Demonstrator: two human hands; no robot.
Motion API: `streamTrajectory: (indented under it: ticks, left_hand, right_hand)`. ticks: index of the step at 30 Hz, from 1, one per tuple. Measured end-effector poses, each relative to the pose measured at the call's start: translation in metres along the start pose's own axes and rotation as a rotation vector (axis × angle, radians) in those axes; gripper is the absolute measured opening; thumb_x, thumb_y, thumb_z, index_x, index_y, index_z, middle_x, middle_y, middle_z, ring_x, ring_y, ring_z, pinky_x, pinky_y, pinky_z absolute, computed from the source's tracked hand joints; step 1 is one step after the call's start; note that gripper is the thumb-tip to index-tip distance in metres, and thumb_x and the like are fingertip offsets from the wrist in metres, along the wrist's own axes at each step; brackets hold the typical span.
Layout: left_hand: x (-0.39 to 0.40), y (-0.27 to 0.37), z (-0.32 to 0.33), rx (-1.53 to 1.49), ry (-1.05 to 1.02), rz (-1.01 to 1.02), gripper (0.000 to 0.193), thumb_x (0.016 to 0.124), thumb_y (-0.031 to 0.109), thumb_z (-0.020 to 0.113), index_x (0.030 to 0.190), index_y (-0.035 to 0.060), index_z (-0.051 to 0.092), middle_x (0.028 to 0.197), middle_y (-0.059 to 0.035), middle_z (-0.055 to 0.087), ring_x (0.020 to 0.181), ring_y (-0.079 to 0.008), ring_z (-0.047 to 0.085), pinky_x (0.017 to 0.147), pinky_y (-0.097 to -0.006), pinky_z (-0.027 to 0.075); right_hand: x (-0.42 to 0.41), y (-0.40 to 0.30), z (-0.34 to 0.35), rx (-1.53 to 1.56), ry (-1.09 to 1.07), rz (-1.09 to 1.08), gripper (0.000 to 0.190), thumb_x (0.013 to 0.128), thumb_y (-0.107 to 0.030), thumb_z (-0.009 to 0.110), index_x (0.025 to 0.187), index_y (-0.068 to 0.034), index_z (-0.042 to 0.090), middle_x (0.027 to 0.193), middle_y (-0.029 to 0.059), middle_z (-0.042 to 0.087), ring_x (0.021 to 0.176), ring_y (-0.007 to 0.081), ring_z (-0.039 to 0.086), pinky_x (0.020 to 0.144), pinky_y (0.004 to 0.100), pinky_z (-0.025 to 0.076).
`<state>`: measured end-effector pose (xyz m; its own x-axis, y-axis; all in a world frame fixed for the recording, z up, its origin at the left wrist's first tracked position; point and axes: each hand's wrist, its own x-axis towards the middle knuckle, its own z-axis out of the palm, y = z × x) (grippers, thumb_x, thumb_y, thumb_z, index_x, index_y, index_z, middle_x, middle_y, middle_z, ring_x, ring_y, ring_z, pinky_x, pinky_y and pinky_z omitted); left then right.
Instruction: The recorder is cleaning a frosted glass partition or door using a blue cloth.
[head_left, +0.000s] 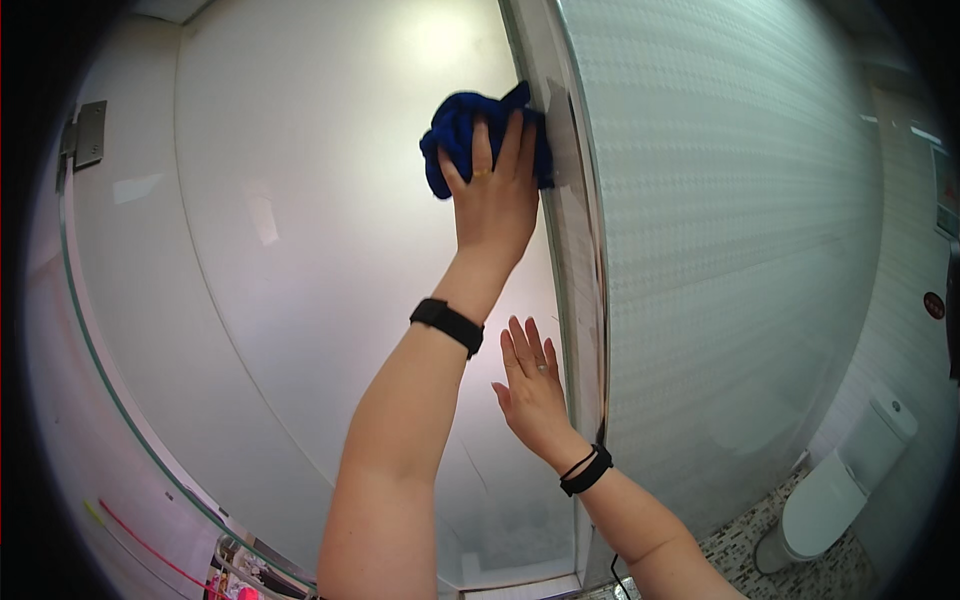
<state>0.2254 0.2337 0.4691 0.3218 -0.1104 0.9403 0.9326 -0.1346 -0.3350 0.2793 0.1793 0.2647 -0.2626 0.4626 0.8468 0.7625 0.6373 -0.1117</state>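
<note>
My left hand (495, 202) is spread over a bunched dark blue cloth (457, 127) and presses it against a pale, glossy panel (330, 225). The cloth lies high up, its right side reaching onto a metal frame strip (574, 247) along the panel's edge. Lower down, my right hand (534, 390) has its fingers extended and holds nothing. It is close to the panel beside the same strip; whether it touches the surface I cannot tell. Each wrist wears a black band, and a dark cord hangs below the right forearm.
A glass edge (112, 375) with a metal hinge (91, 135) curves along the left. Ridged pale wall (712, 225) extends right of the strip. A white toilet (821, 502) stands on mosaic flooring (750, 532) at lower right. Assorted small items sit at bottom left.
</note>
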Motion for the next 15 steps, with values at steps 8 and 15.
streamTrajectory:
  ticks: [8, 15]
  left_hand:
    - [-0.116, 0.000, 0.005, 0.011, -0.072, 0.066, 0.045, 0.077, 0.017, 0.061, 0.122, 0.0181, 0.058, 0.141, 0.0026, 0.039, 0.130, -0.0263, 0.029, 0.100, -0.0553, 0.024]
    - [-0.091, -0.037, -0.001, -0.105, 0.021, 0.001, 0.043, 0.079, 0.008, 0.055, 0.120, 0.0183, 0.059, 0.138, 0.0032, 0.043, 0.124, -0.0235, 0.035, 0.093, -0.0470, 0.026]
  right_hand:
    - [0.008, -0.009, -0.005, 0.202, 0.142, 0.022, 0.026, 0.080, -0.005, 0.063, 0.105, 0.002, 0.059, 0.114, 0.0155, 0.059, 0.115, 0.0322, 0.053, 0.093, 0.0408, 0.044]
    - [0.033, -0.034, -0.051, 0.207, 0.373, -0.091, 0.015, 0.079, 0.001, 0.062, 0.094, 0.000, 0.063, 0.101, 0.0125, 0.064, 0.101, 0.0288, 0.061, 0.082, 0.0359, 0.050]
